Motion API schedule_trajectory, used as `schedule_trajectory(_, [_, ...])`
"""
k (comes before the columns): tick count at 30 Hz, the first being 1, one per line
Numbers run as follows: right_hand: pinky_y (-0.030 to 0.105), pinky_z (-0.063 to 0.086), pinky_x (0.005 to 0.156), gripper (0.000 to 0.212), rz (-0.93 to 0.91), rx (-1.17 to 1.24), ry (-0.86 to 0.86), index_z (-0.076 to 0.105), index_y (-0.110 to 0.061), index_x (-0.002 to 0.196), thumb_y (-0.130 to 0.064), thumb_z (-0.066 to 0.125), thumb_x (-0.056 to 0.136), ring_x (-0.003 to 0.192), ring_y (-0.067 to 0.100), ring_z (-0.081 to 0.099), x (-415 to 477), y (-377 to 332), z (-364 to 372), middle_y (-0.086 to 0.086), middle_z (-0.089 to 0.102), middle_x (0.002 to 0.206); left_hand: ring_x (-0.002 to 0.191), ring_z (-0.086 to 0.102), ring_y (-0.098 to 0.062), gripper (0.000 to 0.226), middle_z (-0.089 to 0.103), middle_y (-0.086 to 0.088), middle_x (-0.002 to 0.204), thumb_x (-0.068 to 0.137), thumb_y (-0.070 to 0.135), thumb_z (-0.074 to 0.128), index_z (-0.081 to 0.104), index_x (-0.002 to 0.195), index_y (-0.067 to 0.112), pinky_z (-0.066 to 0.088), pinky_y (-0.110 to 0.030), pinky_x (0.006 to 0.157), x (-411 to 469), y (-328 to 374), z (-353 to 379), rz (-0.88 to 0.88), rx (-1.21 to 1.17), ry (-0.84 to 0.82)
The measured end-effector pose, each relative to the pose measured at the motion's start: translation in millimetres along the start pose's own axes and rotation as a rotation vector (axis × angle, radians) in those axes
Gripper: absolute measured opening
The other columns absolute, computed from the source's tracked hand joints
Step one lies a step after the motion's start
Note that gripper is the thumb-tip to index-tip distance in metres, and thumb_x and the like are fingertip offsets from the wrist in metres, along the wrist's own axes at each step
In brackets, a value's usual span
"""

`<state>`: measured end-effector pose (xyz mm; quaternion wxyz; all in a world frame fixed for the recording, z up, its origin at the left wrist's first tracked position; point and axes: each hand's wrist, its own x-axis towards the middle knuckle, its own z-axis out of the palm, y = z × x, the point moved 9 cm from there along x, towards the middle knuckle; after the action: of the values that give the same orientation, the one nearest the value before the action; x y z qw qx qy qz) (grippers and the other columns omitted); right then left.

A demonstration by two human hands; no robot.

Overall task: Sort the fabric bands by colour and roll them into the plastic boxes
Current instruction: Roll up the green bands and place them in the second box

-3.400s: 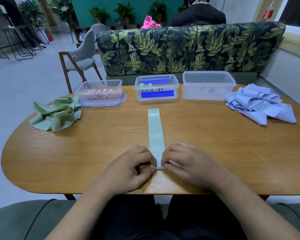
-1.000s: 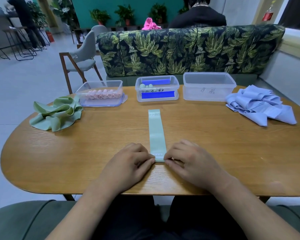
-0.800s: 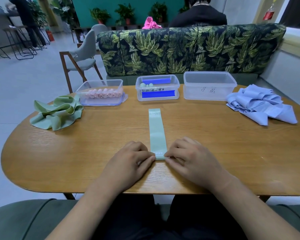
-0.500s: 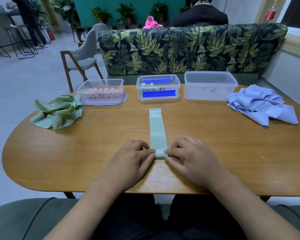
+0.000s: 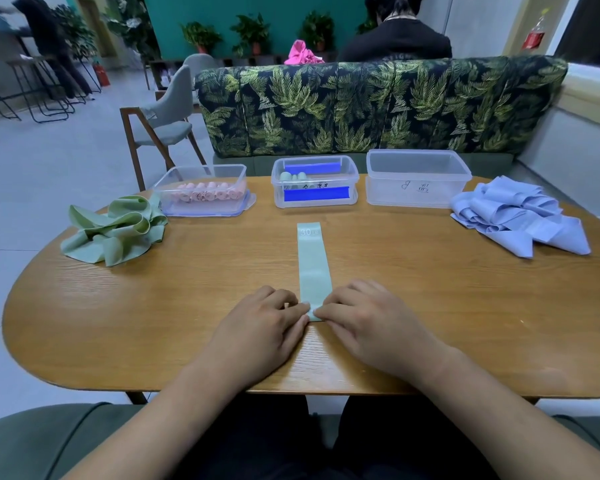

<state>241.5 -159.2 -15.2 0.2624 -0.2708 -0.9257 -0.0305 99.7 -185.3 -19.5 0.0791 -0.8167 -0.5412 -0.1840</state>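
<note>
The wooden table (image 5: 118, 323) is laid out as a sorting line. A loose blue heap (image 5: 520, 216) waits at the far right beside the empty box (image 5: 418, 188) and a green heap (image 5: 111, 230) at the far left, so the colours stay apart. The left box (image 5: 201, 199) holds pink rolls. The middle box (image 5: 314, 188) holds a few green ones and is likely where this piece belongs. One green band (image 5: 312, 265) lies flat, pointing straight at that box, which should let it roll evenly. The left hand (image 5: 260, 330) and right hand (image 5: 371, 327) pinch its near end with curled fingers, one at either edge, where a small tight roll (image 5: 313, 315) sits
</note>
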Motion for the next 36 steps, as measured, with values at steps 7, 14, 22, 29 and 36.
schedule_trajectory(7, [0.038, 0.050, 0.080, 0.017, 0.069, 0.080, 0.018, 0.077, -0.030, 0.111, -0.032, 0.063, 0.102, 0.091, 0.016, 0.057, -0.6, 5.0, 1.6, -0.012, 0.068, 0.098, 0.076, 0.066, -0.006, 0.029, 0.073, 0.009, 0.080, 0.105, 0.041, 0.059, 0.072, 0.084, 0.025, 0.053, -0.036, 0.079, 28.7, -60.8, -0.1, -0.501, -0.548, -0.004])
schedule_trajectory(14, [0.036, 0.049, 0.083, 0.015, 0.073, 0.084, 0.012, 0.075, -0.030, 0.115, -0.029, 0.066, 0.104, 0.092, 0.017, 0.059, -3.3, 7.0, 5.0, -0.013, 0.066, 0.100, 0.068, 0.068, -0.013, 0.037, 0.071, 0.013, 0.065, 0.085, 0.056, 0.072, 0.065, 0.076, 0.020, 0.059, -0.041, 0.077, 47.5, -64.4, 29.5, -0.643, -0.479, -0.239])
schedule_trajectory(22, [0.036, 0.049, 0.081, 0.014, 0.060, 0.088, 0.028, 0.075, -0.029, 0.114, -0.027, 0.067, 0.103, 0.091, 0.017, 0.060, -3.8, 5.7, 4.5, -0.012, 0.067, 0.102, 0.068, 0.064, -0.024, 0.060, 0.070, -0.004, 0.071, 0.092, 0.067, 0.063, 0.064, 0.079, 0.009, 0.051, -0.038, 0.066, 47.1, -57.4, 20.9, -0.683, -0.441, -0.258])
schedule_trajectory(29, [0.038, 0.050, 0.081, 0.016, 0.070, 0.075, 0.027, 0.074, -0.031, 0.117, -0.028, 0.066, 0.104, 0.093, 0.015, 0.058, -5.6, 7.9, 5.9, -0.014, 0.067, 0.105, 0.053, 0.057, -0.011, 0.036, 0.074, 0.001, 0.062, 0.097, 0.043, 0.066, 0.062, 0.072, 0.017, 0.042, -0.027, 0.058, 48.0, -48.1, 26.7, -0.644, -0.498, -0.321])
schedule_trajectory(36, [0.037, 0.049, 0.082, 0.019, 0.064, 0.100, 0.023, 0.074, -0.030, 0.120, -0.029, 0.061, 0.105, 0.093, 0.017, 0.058, -5.3, 6.6, 6.5, -0.012, 0.066, 0.107, 0.068, 0.052, -0.004, 0.031, 0.061, 0.009, 0.073, 0.099, 0.038, 0.069, 0.058, 0.075, 0.022, 0.034, -0.025, 0.061, 45.6, -50.6, 19.3, -0.492, -0.452, -0.207])
